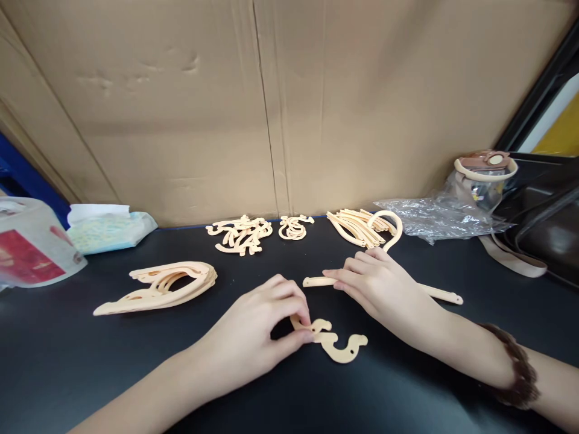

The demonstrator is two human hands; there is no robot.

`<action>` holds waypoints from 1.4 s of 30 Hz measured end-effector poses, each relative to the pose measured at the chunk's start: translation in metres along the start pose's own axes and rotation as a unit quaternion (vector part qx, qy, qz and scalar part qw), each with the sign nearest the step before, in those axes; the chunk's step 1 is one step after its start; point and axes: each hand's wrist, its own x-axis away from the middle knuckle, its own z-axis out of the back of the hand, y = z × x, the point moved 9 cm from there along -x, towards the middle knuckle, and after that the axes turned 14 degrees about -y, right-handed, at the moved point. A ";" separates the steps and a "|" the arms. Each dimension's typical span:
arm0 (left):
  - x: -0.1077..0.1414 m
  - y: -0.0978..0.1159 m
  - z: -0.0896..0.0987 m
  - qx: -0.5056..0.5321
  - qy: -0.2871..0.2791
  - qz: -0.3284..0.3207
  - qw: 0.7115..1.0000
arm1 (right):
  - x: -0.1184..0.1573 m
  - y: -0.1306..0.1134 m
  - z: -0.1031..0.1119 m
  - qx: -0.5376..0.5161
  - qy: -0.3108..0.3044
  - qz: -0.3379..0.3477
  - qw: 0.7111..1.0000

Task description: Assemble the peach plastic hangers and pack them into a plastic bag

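My left hand (266, 322) is closed in a pinch on a small curved cream plastic piece (322, 325). A second hook-shaped piece (342, 354) lies against it, its inner end by my thumb tip. My right hand (375, 280) has its fingers bent over a long thin cream plastic bar (441, 294), whose ends show on both sides of the hand. Behind that hand rises a round cream hook (398, 226); its lower end is hidden, so I cannot tell whether it joins the bar. The parts look like those of folding clothes hangers.
Left lies a stack of curved cream hanger pieces (181, 289). Farther back are two piles of small curved parts (242, 234) (295, 228) and a bundle of long strips (357, 228). Tissue pack (111, 232), tub (36, 241), plastic bag (443, 217) and clear cup (484, 184) stand near the cardboard wall (190, 108).
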 end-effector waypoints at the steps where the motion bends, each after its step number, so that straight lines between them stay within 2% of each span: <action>1: 0.000 -0.007 0.003 0.018 0.009 0.012 1.000 | 0.000 0.000 0.001 0.000 0.000 0.001 1.000; 6: 0.002 -0.032 0.012 0.077 0.050 0.068 0.993 | 0.000 0.001 0.001 -0.028 -0.013 -0.005 1.000; 12: 0.003 -0.041 0.010 0.062 0.037 0.149 0.986 | 0.000 -0.001 0.003 -0.073 -0.016 0.005 0.997; 20: 0.003 -0.024 0.009 -0.060 0.007 0.113 0.992 | 0.001 -0.014 0.013 -0.132 -0.001 0.059 0.989; 27: 0.002 -0.024 0.009 -0.100 0.003 0.129 0.987 | 0.002 -0.014 0.016 -0.132 0.002 0.070 0.989; 36: 0.005 -0.021 0.005 -0.218 0.015 0.076 0.973 | 0.004 -0.018 0.020 -0.126 0.008 0.079 0.989; 42: 0.006 -0.015 0.007 -0.195 0.014 0.070 0.978 | 0.003 -0.017 0.017 -0.167 -0.003 0.090 0.982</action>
